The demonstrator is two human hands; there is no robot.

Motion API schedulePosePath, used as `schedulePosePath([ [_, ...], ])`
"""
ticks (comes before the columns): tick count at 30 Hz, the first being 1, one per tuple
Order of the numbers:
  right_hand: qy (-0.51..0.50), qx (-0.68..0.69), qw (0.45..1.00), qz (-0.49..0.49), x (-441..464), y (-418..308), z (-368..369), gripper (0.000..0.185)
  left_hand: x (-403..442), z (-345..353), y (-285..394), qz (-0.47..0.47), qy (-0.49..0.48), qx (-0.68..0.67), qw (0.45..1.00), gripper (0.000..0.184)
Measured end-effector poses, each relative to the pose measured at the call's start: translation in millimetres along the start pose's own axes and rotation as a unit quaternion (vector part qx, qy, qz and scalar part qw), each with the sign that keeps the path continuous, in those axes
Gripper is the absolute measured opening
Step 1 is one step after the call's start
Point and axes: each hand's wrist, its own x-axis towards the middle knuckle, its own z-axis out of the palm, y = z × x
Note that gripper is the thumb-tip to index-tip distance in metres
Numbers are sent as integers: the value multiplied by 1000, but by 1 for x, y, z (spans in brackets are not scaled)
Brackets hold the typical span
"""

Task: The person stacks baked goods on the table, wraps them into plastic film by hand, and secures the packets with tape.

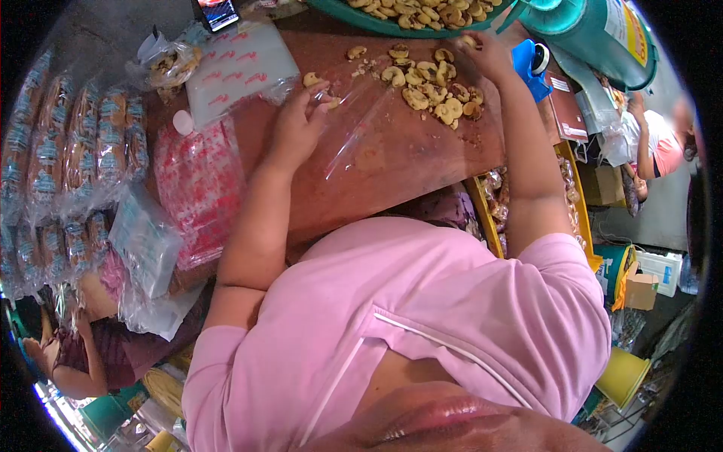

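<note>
Over the brown tabletop, my left hand (294, 126) is closed on the thin edge of a clear plastic bag (354, 139), which hangs toward me. A curved yellow-brown cookie (311, 79) shows at its fingertips. My right hand (488, 59) is near the rim of a green basin (422, 32), its fingers closed around a cookie (469, 41). Between my hands lies a loose pile of browned cookies (437, 87), with crumbs about it. More cookies (410, 11) fill the basin.
Printed plastic bags (241, 64) and red-printed bags (199, 188) lie on the left, beside packed bread loaves (68, 143). A phone (218, 13) lies at the back. On the right are a blue tape dispenser (532, 69) and a yellow crate (489, 215). Other people (655, 139) are nearby.
</note>
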Motion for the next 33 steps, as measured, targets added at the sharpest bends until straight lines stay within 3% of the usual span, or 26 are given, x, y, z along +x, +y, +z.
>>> schedulePosePath([
  [1,-6,14,1000,13,-1,-9,-4,46,0,-1,1,4,5,9,1000,39],
  [4,-24,-93,992,-78,3,-13,4,48,1,0,-8,21,10,-8,1000,39],
  [7,-92,-8,994,-65,9,-12,11,49,1,-3,-3,23,10,-5,1000,39],
  [10,-136,-45,988,-52,-18,-47,-33,50,0,-3,-2,23,10,-6,1000,40],
  [13,-59,25,997,-40,-9,-6,2,52,1,-1,-6,20,7,-25,999,40],
  [17,-12,-54,996,-75,-21,10,13,53,4,-3,-9,30,-6,6,1000,41],
  [24,-50,-69,995,-54,-19,12,16,54,0,-3,3,24,9,17,1000,41],
  [27,-9,-129,990,-54,-8,-11,-7,55,0,-6,6,11,0,35,999,42],
  [29,31,-77,994,-67,5,-18,-10,55,0,-4,3,-5,-5,36,999,42],
  [31,50,89,991,-85,32,-17,-3,55,0,-4,4,0,-1,32,999,41],
  [33,34,55,994,-84,48,-26,-8,54,-1,-4,5,-5,-5,22,1000,40],
])
